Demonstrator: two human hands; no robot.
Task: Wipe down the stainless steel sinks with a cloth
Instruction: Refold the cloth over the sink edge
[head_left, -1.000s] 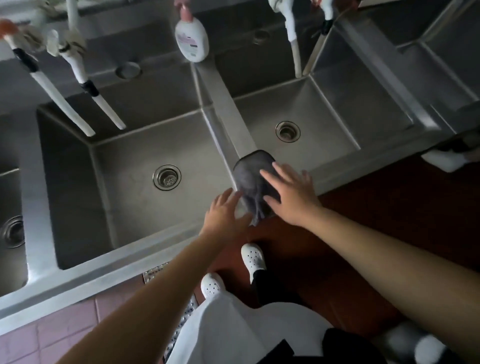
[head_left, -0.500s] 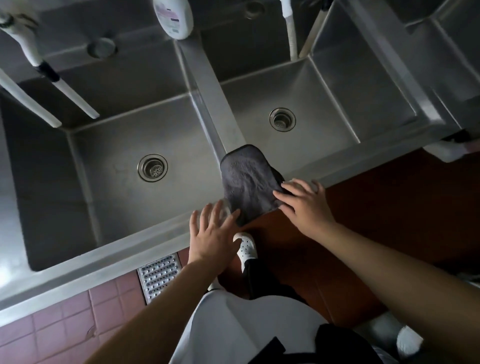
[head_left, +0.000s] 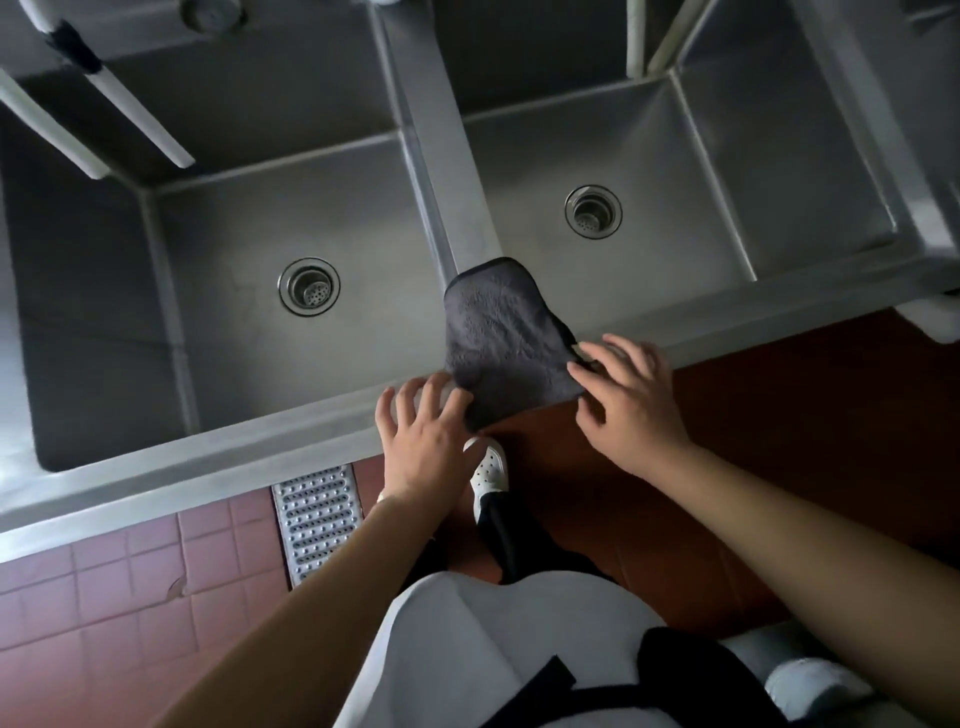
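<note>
A dark grey cloth lies spread flat over the near end of the steel divider between two stainless steel sinks, its lower edge hanging over the front rim. My left hand rests with spread fingers on the front rim, fingertips touching the cloth's lower left corner. My right hand has its fingers spread at the cloth's right edge, fingertips touching it. The left sink and right sink each have a round drain.
White spray hoses hang over the left sink at the top left. Another basin wall stands at the far right. Below the rim are red floor tiles, a metal floor grate and my white shoes.
The cloth went from bunched under my right hand to spread flat over the divider end. Both hands moved out to its corners, and the view shifted closer.
</note>
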